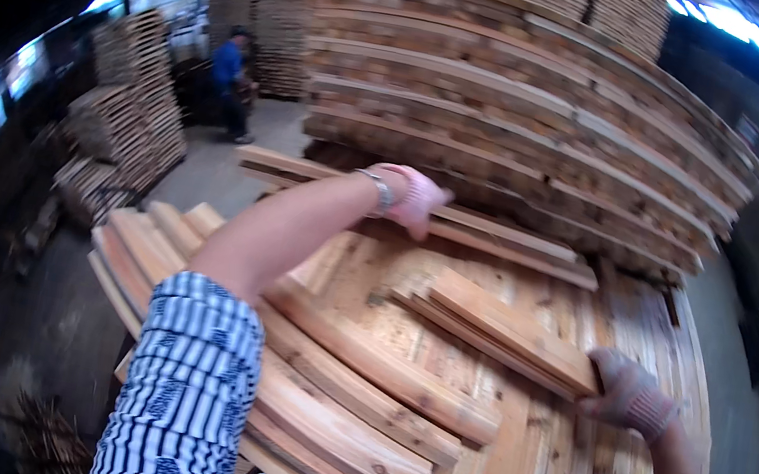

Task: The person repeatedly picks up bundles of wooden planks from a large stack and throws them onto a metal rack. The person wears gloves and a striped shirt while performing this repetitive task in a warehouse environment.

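My right hand (632,394), in a pale knitted glove, closes round the right end of a small bundle of wooden boards (511,326). The bundle lies slantwise over a layer of planks (502,462). My left hand (413,201), in a pink glove with a metal watch band at the wrist, reaches across to the far side. Its fingers are apart, over a strip of boards (511,240) along the far edge; whether it touches them I cannot tell. Nearer me, several long boards (355,375) lie side by side under my left forearm.
Behind the planks rises a tall layered stack of lumber (525,100), with more stacks beyond. Another person in blue (229,73) stands at the back left, near a leaning wood stack (135,98). Grey floor (730,411) shows on the right.
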The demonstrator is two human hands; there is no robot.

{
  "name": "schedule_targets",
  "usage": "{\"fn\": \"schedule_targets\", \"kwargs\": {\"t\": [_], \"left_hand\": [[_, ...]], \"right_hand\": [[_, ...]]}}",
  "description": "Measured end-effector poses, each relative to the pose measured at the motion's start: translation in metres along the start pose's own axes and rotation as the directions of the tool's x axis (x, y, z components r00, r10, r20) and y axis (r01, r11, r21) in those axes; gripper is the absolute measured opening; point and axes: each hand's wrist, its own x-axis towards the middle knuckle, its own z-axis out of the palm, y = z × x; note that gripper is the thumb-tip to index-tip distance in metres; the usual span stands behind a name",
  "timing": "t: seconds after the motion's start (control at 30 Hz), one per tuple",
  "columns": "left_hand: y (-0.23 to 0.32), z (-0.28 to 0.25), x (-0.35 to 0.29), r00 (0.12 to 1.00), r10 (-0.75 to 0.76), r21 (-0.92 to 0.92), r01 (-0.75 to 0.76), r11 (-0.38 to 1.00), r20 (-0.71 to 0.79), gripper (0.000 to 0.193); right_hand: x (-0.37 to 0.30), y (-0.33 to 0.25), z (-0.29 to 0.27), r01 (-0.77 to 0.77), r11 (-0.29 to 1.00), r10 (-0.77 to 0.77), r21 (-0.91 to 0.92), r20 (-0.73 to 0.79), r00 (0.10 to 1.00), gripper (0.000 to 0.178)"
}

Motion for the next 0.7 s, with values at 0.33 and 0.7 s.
{"fn": "schedule_targets", "kwargs": {"t": [0.33,0.7], "left_hand": [[0.001,0.006,-0.007,0.974,0.033,0.156,0.003,0.988,-0.225,0.074],[0.007,-0.004,-0.014,0.942,0.071,-0.024,-0.084,0.996,-0.327,0.072]], "right_hand": [[0.027,0.012,-0.07,0.01,0.995,0.0,0.1,-0.099,0.995,0.071],[0.064,0.002,-0.032,0.061,0.998,-0.062,0.022,0.071,0.996,0.078]]}}
